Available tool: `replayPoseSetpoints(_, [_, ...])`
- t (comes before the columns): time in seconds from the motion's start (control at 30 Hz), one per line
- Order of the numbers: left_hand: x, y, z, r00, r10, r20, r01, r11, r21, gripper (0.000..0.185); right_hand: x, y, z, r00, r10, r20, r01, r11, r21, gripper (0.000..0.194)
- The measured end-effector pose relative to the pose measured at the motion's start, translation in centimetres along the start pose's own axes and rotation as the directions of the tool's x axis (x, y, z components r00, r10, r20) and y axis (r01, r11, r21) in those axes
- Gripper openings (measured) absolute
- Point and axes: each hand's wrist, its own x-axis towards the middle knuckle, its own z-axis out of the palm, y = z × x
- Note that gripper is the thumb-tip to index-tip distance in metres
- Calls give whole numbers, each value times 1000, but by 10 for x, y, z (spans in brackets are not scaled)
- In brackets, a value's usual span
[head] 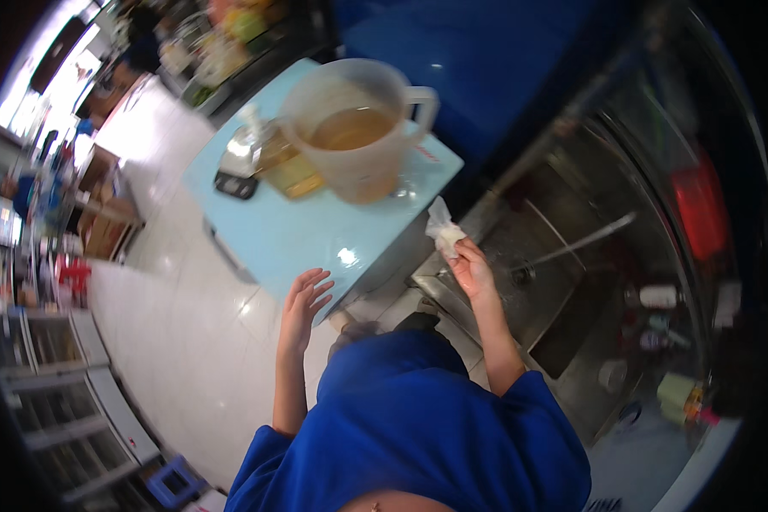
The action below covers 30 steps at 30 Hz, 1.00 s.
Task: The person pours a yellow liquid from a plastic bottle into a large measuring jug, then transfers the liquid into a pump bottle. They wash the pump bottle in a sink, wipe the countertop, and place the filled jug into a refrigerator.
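My right hand grips a crumpled white tissue or thin plastic piece over the edge of a metal sink. Held above the near edge of a light-blue lid or tabletop, my left hand has its fingers apart and nothing in them. On that surface stands a large translucent plastic measuring jug, partly filled with amber liquid. Left of the jug are a pump bottle of yellowish liquid and a small black device, perhaps a digital scale.
A thin stream or rod slants towards the sink drain. Right of the sink lie a red container and several bottles. Cardboard boxes and a blue plastic stool stand on the tiled floor at left.
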Motion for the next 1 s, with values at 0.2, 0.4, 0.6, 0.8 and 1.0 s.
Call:
replayPoseSetpoints(0.2, [57, -1, 114, 939, -99, 329, 5, 961, 276, 38, -71, -33, -66, 966, -72, -250, 165, 912, 377, 22])
replayPoseSetpoints(0.4, [149, -84, 341, 582, -210, 786, -96, 941, 323, 33, -192, -34, -146, 681, -337, -650, 628, 725, 283, 19])
replayPoseSetpoints(0.6, [220, -208, 556, 451, -368, 813, -102, 884, 457, 33, -333, 28, -209, 349, -446, -824, 931, 263, 252, 20])
replayPoseSetpoints(0.8, [272, -280, 628, 567, -401, 720, 41, 886, 461, 27, -481, 104, -306, -322, 93, -942, 882, 392, -262, 19])
replayPoseSetpoints(1.0, [308, -298, 615, 724, -252, 642, 77, 955, 288, 35, -552, 173, -428, -865, 339, -370, 383, 923, -50, 23])
